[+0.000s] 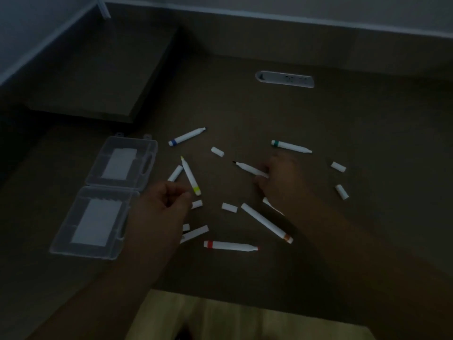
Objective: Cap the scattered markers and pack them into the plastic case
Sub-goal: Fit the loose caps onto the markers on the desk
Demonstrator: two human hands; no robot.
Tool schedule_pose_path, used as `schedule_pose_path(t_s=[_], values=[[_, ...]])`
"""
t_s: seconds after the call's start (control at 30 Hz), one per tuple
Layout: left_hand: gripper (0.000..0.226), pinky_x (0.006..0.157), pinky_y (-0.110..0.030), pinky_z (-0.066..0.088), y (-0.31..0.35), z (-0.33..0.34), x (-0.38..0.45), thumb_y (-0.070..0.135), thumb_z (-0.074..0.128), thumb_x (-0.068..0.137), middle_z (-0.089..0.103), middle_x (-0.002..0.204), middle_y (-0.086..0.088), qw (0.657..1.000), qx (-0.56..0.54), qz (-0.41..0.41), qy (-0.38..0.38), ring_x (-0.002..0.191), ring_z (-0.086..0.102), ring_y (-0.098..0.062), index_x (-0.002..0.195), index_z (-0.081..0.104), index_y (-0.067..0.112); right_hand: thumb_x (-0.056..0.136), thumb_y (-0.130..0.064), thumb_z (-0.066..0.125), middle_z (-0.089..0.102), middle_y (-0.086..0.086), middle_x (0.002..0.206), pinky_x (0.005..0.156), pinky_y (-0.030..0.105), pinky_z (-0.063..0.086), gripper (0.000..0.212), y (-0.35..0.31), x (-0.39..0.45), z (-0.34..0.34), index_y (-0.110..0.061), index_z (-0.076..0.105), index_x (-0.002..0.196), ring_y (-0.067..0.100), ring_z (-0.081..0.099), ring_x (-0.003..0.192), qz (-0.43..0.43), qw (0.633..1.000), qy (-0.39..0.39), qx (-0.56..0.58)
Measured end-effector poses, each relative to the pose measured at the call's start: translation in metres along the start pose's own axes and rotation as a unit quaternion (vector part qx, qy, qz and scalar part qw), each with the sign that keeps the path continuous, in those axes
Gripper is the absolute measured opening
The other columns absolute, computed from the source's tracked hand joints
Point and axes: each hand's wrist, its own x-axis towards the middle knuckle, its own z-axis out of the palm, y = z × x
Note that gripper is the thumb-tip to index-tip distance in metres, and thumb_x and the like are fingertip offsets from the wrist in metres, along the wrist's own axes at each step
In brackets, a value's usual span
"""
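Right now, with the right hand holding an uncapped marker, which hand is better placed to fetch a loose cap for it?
Left, probably. The right hand has its grip on the dark-tipped marker, while the left hand holds nothing visible and hovers beside loose caps, nearer than any the right could reach.

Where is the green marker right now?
In the head view the green marker lies uncapped on the desk, right of centre, just beyond the right hand and nearer than the socket panel.
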Motion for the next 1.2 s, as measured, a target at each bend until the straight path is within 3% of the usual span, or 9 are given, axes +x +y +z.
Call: schedule_pose_path(t_s=[0.2, 0.33, 0.4, 0.6, 0.7, 0.83, 0.97, 1.07, 1.2], values=[[0.008, 0.058, -0.024, 0.050, -0.002, -0.008, 0.005, 0.030, 0.062, 0.091, 0.067, 0.089, 0.008, 1.000, -0.008, 0.009, -0.016, 0.078, 0.065, -0.009, 0.089, 0.061, 0.037, 0.095, -0.026, 0.057, 0.057, -0.002, 0.111, 0.087, 0.029, 0.049, 0.025, -0.014, -0.007, 0.001, -0.024, 0.059, 0.119, 0.008, 0.054, 0.094, 0.009, 0.998, -0.032, 0.059], [0.015, 0.067, -0.026, 0.055, 0.003, -0.004, 0.019, 0.031, 0.060, 0.092, 0.067, 0.096, 0.009, 0.997, -0.051, -0.023, -0.054, 0.084, 0.066, -0.006, 0.107, 0.064, 0.035, 0.092, -0.022, 0.061, 0.058, -0.013, 0.095, 0.066, 0.016, 0.044, 0.011, -0.046, -0.033, -0.006, -0.033, 0.060, 0.095, 0.002, 0.057, 0.082, -0.023, 0.960, -0.056, 0.273], [0.018, 0.071, -0.027, 0.055, 0.010, -0.001, 0.025, 0.032, 0.060, 0.092, 0.067, 0.100, 0.009, 0.993, -0.090, -0.035, -0.065, 0.087, 0.066, -0.006, 0.110, 0.063, 0.034, 0.089, -0.021, 0.065, 0.064, -0.011, 0.094, 0.067, 0.018, 0.048, 0.012, -0.066, -0.043, -0.003, -0.033, 0.063, 0.090, 0.002, 0.062, 0.086, -0.036, 0.930, -0.092, 0.355], [0.016, 0.080, -0.033, 0.055, 0.023, -0.001, 0.039, 0.036, 0.058, 0.093, 0.069, 0.101, 0.006, 0.981, -0.172, -0.052, -0.071, 0.091, 0.067, -0.009, 0.106, 0.065, 0.030, 0.087, -0.029, 0.067, 0.071, -0.019, 0.085, 0.067, 0.017, 0.048, 0.008, -0.091, -0.045, 0.002, -0.037, 0.067, 0.085, -0.006, 0.066, 0.079, -0.064, 0.910, -0.119, 0.392], [0.016, 0.077, -0.033, 0.058, 0.021, -0.008, 0.048, 0.033, 0.059, 0.093, 0.072, 0.095, 0.004, 0.975, -0.201, -0.078, -0.056, 0.085, 0.071, -0.009, 0.104, 0.066, 0.024, 0.088, -0.025, 0.067, 0.067, -0.014, 0.083, 0.066, 0.016, 0.046, 0.012, -0.094, -0.028, 0.001, -0.037, 0.067, 0.086, -0.002, 0.064, 0.082, -0.026, 0.915, -0.118, 0.384], [0.009, 0.079, -0.039, 0.060, 0.011, -0.019, 0.054, 0.025, 0.060, 0.092, 0.073, 0.090, 0.000, 0.962, -0.241, -0.113, -0.059, 0.084, 0.073, -0.014, 0.096, 0.067, 0.022, 0.091, -0.016, 0.062, 0.058, -0.016, 0.100, 0.076, 0.020, 0.044, 0.021, -0.089, 0.013, 0.004, -0.032, 0.066, 0.104, 0.002, 0.054, 0.098, 0.019, 0.951, -0.020, 0.307], [0.010, 0.079, -0.037, 0.059, -0.001, -0.023, 0.054, 0.026, 0.060, 0.091, 0.072, 0.091, 0.000, 0.965, -0.222, -0.120, -0.072, 0.083, 0.071, -0.013, 0.097, 0.066, 0.021, 0.090, -0.024, 0.063, 0.050, 0.002, 0.133, 0.099, 0.037, 0.047, 0.042, -0.087, 0.046, 0.016, -0.027, 0.054, 0.131, 0.016, 0.051, 0.118, -0.028, 0.998, -0.002, 0.060], [0.006, 0.073, -0.033, 0.059, -0.006, -0.025, 0.054, 0.025, 0.060, 0.091, 0.072, 0.085, 0.002, 0.967, -0.217, -0.113, -0.077, 0.076, 0.071, -0.011, 0.090, 0.066, 0.025, 0.090, -0.029, 0.063, 0.050, 0.005, 0.129, 0.098, 0.038, 0.046, 0.040, -0.091, 0.059, 0.021, -0.024, 0.056, 0.129, 0.020, 0.050, 0.116, -0.050, 0.998, 0.015, -0.028], [0.006, 0.080, -0.040, 0.059, -0.010, -0.026, 0.057, 0.027, 0.061, 0.090, 0.072, 0.082, 0.003, 0.968, -0.210, -0.107, -0.081, 0.079, 0.071, -0.013, 0.088, 0.067, 0.026, 0.094, -0.025, 0.058, 0.054, 0.008, 0.126, 0.093, 0.035, 0.047, 0.034, -0.097, 0.066, 0.019, -0.018, 0.057, 0.128, 0.021, 0.054, 0.111, -0.031, 0.998, -0.034, -0.033]])
